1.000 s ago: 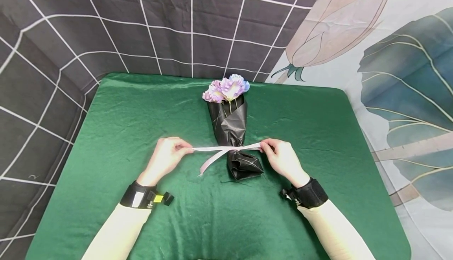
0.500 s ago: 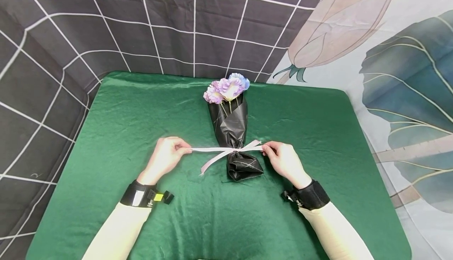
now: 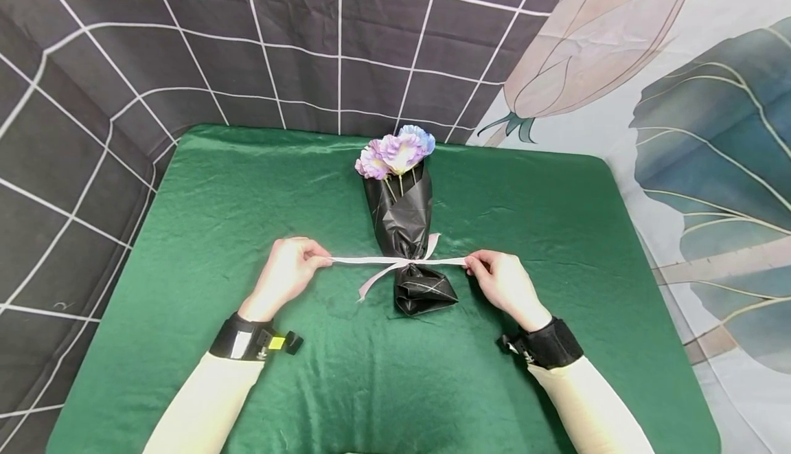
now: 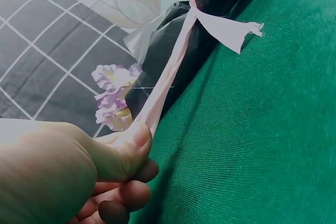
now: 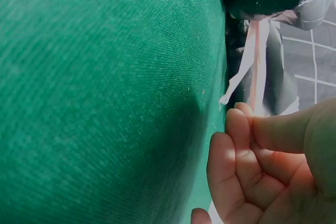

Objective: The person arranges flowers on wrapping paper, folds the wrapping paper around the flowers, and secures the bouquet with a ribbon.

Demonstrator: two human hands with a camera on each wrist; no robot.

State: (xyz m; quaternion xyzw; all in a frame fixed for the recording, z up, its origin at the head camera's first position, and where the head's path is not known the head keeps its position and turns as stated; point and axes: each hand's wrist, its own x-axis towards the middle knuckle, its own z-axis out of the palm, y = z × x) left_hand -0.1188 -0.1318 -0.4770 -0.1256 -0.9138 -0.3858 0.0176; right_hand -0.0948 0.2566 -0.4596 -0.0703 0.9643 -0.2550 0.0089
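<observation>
A bouquet of purple and blue flowers (image 3: pixel 402 154) in black wrapping paper (image 3: pixel 403 220) lies on the green cloth. Round its narrow waist runs a pale pink ribbon (image 3: pixel 364 260), knotted at the middle. My left hand (image 3: pixel 285 270) pinches one stretch of it between thumb and fingers, left of the bouquet. On the other side my right hand (image 3: pixel 502 282) pinches the opposite stretch, and the ribbon is taut between both hands. Two short tails hang loose, one toward the lower left and one toward the upper right. In the left wrist view, a frayed tail (image 4: pixel 226 30) shows beside the knot.
A green velvety cloth (image 3: pixel 216 193) covers the table. Behind it hangs a dark curtain with white grid lines (image 3: pixel 296 69), and a leaf-and-flower patterned hanging (image 3: pixel 698 165) stands on the right. Both wrists wear black camera straps (image 3: pixel 546 344).
My right hand has moved a little to the right, my left slightly left. The ribbon's loops have shrunk toward the knot, and the right tail has slipped out of the right hand's stretch.
</observation>
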